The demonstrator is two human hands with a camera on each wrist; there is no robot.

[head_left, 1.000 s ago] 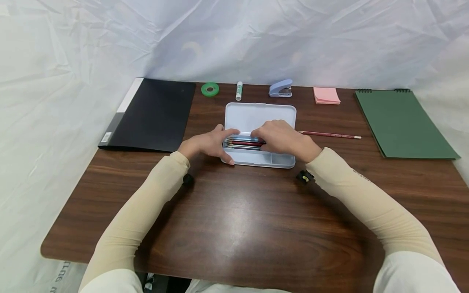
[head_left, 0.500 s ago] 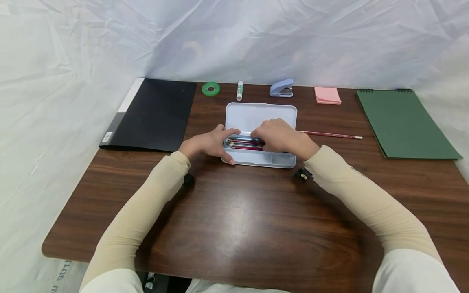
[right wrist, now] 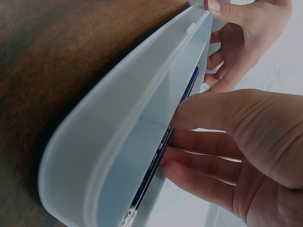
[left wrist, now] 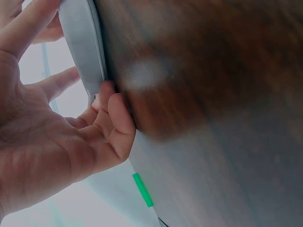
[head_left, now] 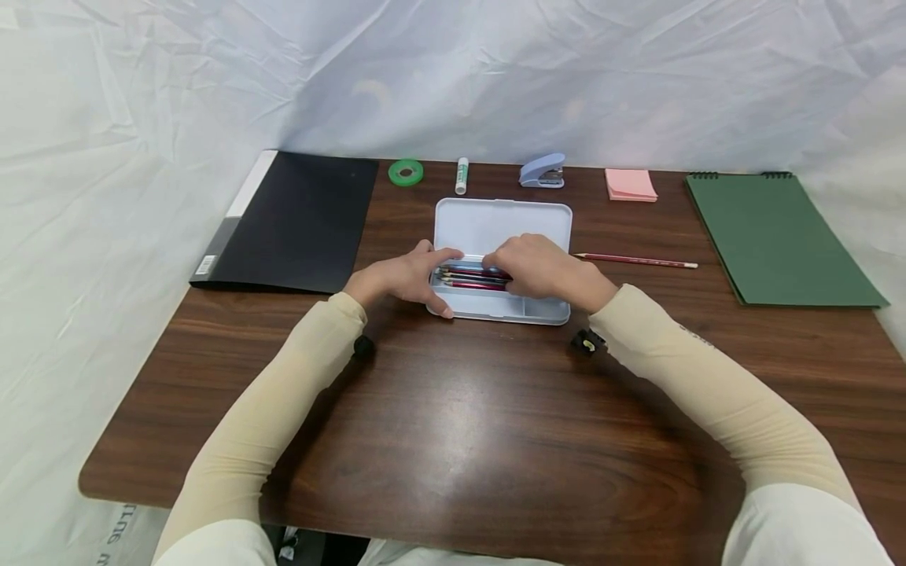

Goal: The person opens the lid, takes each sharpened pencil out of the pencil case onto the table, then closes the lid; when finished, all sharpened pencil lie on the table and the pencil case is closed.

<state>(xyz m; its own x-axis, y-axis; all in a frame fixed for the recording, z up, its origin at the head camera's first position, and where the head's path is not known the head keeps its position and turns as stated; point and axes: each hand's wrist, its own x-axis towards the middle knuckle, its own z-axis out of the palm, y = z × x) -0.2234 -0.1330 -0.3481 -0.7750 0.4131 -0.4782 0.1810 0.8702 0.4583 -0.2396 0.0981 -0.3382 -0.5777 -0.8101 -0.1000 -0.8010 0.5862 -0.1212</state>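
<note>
An open white pencil case (head_left: 488, 306) lies mid-table in the head view, its lid tipped back. Several pencils (head_left: 473, 277), dark and red, lie lengthwise in its inner compartment. My left hand (head_left: 410, 278) grips the case's left end, thumb at the front edge and fingers toward the hinge side. My right hand (head_left: 541, 267) reaches down into the case and holds the pencils between thumb and fingers. A dark blue pencil (right wrist: 154, 165) runs under that thumb in the right wrist view. The pencils' right ends are hidden by the right hand in the head view.
One red pencil (head_left: 637, 260) lies right of the case. Along the back are green tape (head_left: 393, 173), a glue stick (head_left: 462, 176), a stapler (head_left: 543, 171) and pink sticky notes (head_left: 631, 185). A black folder (head_left: 304, 220) lies left, a green spiral pad (head_left: 786, 240) right.
The pencils have shifted under my right fingers: a red one now shows at the front of the row, where a dark and silver one lay. My left hand stays in place.
</note>
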